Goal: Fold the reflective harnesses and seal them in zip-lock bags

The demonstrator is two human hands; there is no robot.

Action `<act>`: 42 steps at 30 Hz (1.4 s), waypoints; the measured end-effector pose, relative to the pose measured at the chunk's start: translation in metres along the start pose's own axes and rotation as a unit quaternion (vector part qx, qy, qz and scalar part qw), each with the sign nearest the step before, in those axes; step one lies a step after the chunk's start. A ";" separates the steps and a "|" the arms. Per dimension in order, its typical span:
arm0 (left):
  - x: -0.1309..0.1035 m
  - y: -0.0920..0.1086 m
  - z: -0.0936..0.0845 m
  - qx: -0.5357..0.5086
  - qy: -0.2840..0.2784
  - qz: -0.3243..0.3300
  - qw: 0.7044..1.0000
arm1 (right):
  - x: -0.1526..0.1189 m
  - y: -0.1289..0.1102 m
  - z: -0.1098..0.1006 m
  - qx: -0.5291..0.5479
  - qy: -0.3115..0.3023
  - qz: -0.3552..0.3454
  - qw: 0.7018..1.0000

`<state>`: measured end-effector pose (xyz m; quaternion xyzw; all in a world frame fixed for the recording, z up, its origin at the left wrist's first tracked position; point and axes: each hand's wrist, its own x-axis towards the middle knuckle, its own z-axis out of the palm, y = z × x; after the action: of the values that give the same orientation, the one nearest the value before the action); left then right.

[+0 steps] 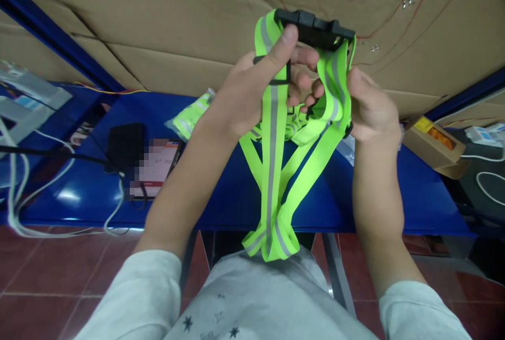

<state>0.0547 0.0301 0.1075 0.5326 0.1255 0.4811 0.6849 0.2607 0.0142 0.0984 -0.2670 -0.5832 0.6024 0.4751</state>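
Observation:
A neon yellow-green reflective harness (pixel 272 161) with grey stripes hangs from both hands, its straps drooping over the shelf's front edge toward my lap. My left hand (pixel 256 85) is closed on the left strap, its thumb just under the black buckle (pixel 315 29), near a black strap slider. On the other side, my right hand (pixel 369 103) grips the bunched right strap below the buckle, which looks fastened. Behind the hands lies more of the same webbing, partly hidden. A clear bag with neon webbing (pixel 189 119) rests beyond my left forearm.
The blue shelf (pixel 232 198) has a cardboard back panel (pixel 169 24). To the left are a black box (pixel 125 145), a phone-like device (pixel 155 166) and white cables (pixel 23 203). A small cardboard box (pixel 434 145) stands to the right.

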 end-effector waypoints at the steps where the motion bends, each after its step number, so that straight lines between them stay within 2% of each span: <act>1: 0.000 0.000 -0.001 0.003 -0.006 -0.008 1.000 | 0.001 0.002 -0.001 0.006 -0.010 0.008 1.000; 5: -0.002 -0.004 -0.004 0.008 0.001 0.001 1.000 | 0.005 0.012 -0.003 0.028 -0.035 0.053 0.998; 9: -0.002 -0.005 -0.003 -0.018 0.001 -0.014 1.000 | 0.007 0.016 -0.004 0.032 -0.020 0.045 0.998; 11: 0.000 -0.002 -0.001 -0.049 0.011 -0.040 0.998 | 0.008 0.017 -0.005 0.056 -0.055 0.027 0.997; 13: 0.002 0.002 0.000 -0.089 0.010 -0.052 0.995 | 0.009 0.017 -0.007 0.095 -0.116 0.016 0.989; 15: 0.002 0.004 0.000 -0.130 -0.006 -0.050 0.990 | 0.010 0.018 -0.009 0.124 -0.161 0.012 0.979; 16: 0.002 0.005 0.000 -0.145 -0.021 -0.043 0.988 | 0.010 0.018 -0.010 0.130 -0.163 0.012 0.978; 20: -0.003 0.001 -0.001 -0.116 -0.069 -0.048 0.990 | 0.011 0.017 -0.010 0.100 -0.077 0.031 0.992; 23: -0.007 -0.004 0.000 -0.028 -0.051 -0.019 0.998 | 0.012 0.017 -0.007 0.066 -0.025 0.025 0.997; 26: -0.010 -0.006 0.003 0.054 -0.027 0.008 0.998 | 0.013 0.019 -0.001 0.030 0.000 0.026 0.999; 30: -0.012 -0.007 0.009 0.071 0.018 0.018 0.997 | 0.014 0.019 0.010 0.018 0.010 0.023 1.000; 36: -0.009 -0.005 0.009 0.032 0.045 0.016 0.998 | 0.010 0.015 0.011 0.031 -0.041 -0.013 0.999; 39: -0.004 -0.001 0.002 -0.078 0.028 -0.052 0.995 | 0.007 0.014 0.003 0.022 -0.087 0.005 0.996; 42: -0.001 0.001 -0.003 -0.169 -0.005 -0.131 0.977 | 0.010 0.019 -0.007 0.065 -0.131 -0.021 0.989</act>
<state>0.0517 0.0315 0.1069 0.3902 0.1076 0.3985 0.8230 0.2573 0.0289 0.0817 -0.1420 -0.6055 0.6584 0.4239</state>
